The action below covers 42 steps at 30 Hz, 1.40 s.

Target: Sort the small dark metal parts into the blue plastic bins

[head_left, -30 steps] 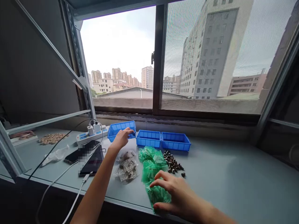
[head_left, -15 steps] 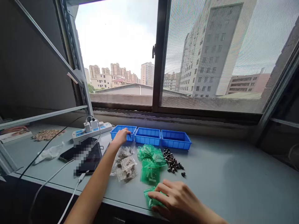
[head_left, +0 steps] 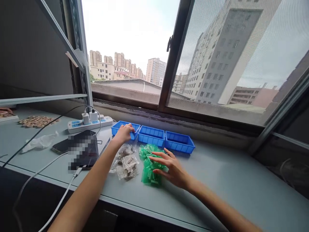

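My left hand (head_left: 123, 133) is at the left blue bin (head_left: 116, 128), over its front wall. Its fingers curl inward, closed, and whatever they hold is hidden. Above a pile of green zip bags (head_left: 151, 178) with small metal parts inside, my right hand (head_left: 170, 164) is open, fingers spread and pointing left. Whether its fingertips touch the bags is unclear. Left of the green pile lie clear bags of small parts (head_left: 127, 162). Small dark parts are mostly hidden behind my right hand.
A middle blue bin (head_left: 151, 141) and a right blue bin (head_left: 180, 146) continue the row below the window. To the left are phones (head_left: 90, 154) with cables, a power strip (head_left: 103, 121), crumpled plastic (head_left: 41, 143) and wooden pieces (head_left: 37, 121). A metal frame (head_left: 84, 77) rises there.
My right hand has moved from the front edge up to the green pile and opened. The single green bag no longer lies at the edge. My left hand stays at the left bin. The view has tilted.
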Available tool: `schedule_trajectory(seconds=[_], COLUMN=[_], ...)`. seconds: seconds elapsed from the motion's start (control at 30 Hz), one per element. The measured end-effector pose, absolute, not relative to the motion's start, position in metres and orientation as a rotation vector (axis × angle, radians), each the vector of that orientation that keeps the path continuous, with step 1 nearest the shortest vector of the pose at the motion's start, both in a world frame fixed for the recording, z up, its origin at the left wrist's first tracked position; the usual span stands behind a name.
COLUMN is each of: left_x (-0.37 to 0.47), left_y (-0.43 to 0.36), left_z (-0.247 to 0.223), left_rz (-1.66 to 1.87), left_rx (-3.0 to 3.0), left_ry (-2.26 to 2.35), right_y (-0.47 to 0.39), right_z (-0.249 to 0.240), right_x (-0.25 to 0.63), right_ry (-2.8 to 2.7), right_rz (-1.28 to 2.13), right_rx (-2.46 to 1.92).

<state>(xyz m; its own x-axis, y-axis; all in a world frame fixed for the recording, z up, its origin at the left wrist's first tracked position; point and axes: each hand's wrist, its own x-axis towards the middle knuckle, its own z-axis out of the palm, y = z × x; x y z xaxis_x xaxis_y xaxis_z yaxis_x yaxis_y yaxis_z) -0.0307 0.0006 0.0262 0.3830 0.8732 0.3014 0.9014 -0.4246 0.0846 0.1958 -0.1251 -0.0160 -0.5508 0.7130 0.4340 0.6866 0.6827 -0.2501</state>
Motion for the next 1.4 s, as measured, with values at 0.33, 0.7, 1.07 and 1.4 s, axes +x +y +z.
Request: schedule_trajectory(seconds=[0.33, 0.7, 1.07, 1.4], left_x=[-0.019, 0.007, 0.054, 0.033], left_y=[-0.004, -0.025, -0.075, -0.097], left_z=[0.027, 0.035, 0.009, 0.023], left_rz=[-0.454, -0.909, -0.288, -0.395], left_rx=[-2.542, -2.479, -3.064, -3.016], left_ry=[-1.670, -1.422, -0.904, -1.046], right_y=[-0.082, -0.073, -0.097, -0.107], right_z=[-0.023, -0.030, -0.005, 0.012], right_x=[0.242, 0.249, 0.269, 0.278], right_ry=[-1.850, -1.784, -2.111, -2.047], right_rz=[0.032, 0.057, 0.158, 0.471], right_rx=[-1.526, -1.456, -1.439, -1.627])
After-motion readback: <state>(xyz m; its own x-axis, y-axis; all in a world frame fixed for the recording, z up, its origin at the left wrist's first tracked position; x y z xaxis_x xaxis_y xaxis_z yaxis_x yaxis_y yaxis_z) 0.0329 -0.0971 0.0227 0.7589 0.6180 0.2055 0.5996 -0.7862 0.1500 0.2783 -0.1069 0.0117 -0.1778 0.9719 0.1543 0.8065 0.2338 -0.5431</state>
